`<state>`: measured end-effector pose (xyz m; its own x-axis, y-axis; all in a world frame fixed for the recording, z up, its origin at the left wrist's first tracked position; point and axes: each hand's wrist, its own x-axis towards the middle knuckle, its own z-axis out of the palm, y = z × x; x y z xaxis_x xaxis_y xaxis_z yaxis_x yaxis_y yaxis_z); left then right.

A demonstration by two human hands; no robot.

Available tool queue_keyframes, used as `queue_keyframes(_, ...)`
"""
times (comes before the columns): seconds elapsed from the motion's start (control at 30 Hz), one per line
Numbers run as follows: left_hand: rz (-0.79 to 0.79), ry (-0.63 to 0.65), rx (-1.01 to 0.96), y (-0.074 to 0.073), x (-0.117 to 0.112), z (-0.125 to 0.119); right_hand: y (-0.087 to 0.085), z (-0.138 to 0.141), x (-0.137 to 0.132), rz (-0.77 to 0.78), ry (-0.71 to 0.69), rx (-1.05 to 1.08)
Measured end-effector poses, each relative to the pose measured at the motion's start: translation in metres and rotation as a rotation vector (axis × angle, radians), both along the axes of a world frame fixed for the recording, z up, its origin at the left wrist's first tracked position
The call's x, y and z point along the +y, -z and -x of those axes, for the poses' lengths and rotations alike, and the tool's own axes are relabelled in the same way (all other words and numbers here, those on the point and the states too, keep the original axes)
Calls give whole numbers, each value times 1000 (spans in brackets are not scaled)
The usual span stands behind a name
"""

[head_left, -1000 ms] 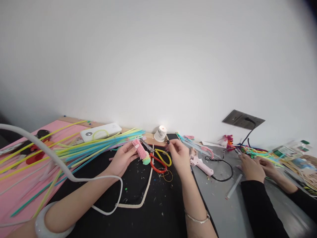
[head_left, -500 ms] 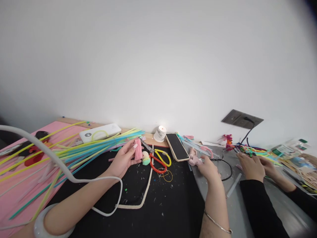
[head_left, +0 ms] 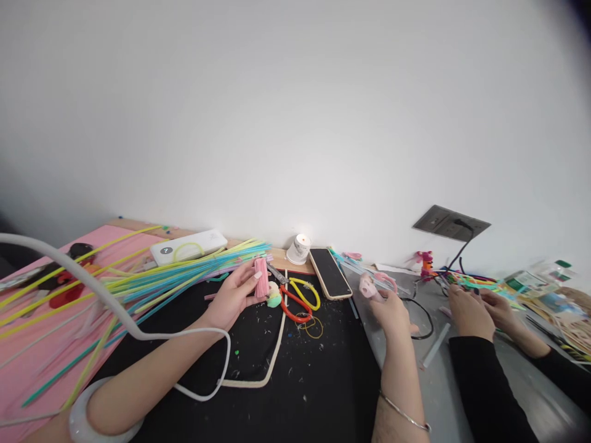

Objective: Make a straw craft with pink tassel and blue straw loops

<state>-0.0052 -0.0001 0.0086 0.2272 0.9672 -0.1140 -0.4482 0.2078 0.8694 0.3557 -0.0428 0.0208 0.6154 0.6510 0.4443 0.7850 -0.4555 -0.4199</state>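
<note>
In the lower centre of the frame, the left hand (head_left: pixel 229 299) pinches a pink straw bundle (head_left: pixel 261 283) over the black worktop (head_left: pixel 300 381). Right of centre, the right hand (head_left: pixel 393 312) has its fingers closed around a pink glue gun (head_left: pixel 368 287), near the phone (head_left: pixel 330 272).

1. Black flat phone (head_left: pixel 329 272): on black table mat (head_left: pixel 300 381).
2. White paper cup (head_left: pixel 299 249): just left of phone, behind.
3. Yellow-and-red-handled scissors (head_left: pixel 300 298): left of phone, nearer.
4. Pink plastic glue gun (head_left: pixel 368 287): right of phone, in right hand (head_left: pixel 393 312).
5. Pink ribbed straw bundle (head_left: pixel 261 284): left of phone, in left hand (head_left: pixel 228 298).
</note>
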Motion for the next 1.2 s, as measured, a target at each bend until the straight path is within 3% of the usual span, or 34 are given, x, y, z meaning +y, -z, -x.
queue_keyframes(0.13,-3,6,-4,-1,1,-1,-14,4,-1,1,35,68)
queue_keyframes(0.23,10,0,-3,-2,0,-1,-25,17,-3,-27,-18,149)
queue_keyframes(0.4,-1,31,11,-2,-1,0,-35,50,1,-117,-313,343)
queue_keyframes(0.5,-5,47,26,-1,-1,0,-32,67,4,-128,-458,444)
queue_keyframes(0.57,-1,60,29,1,-1,0,-28,78,4,-133,-634,581)
queue_keyframes(0.7,-2,85,34,3,0,-1,-22,101,3,4,-867,751)
queue_keyframes(0.93,-27,130,89,5,0,-1,-21,141,1,129,-967,757)
queue_keyframes(1.2,-13,129,96,4,-1,-2,-22,151,1,110,-990,671)
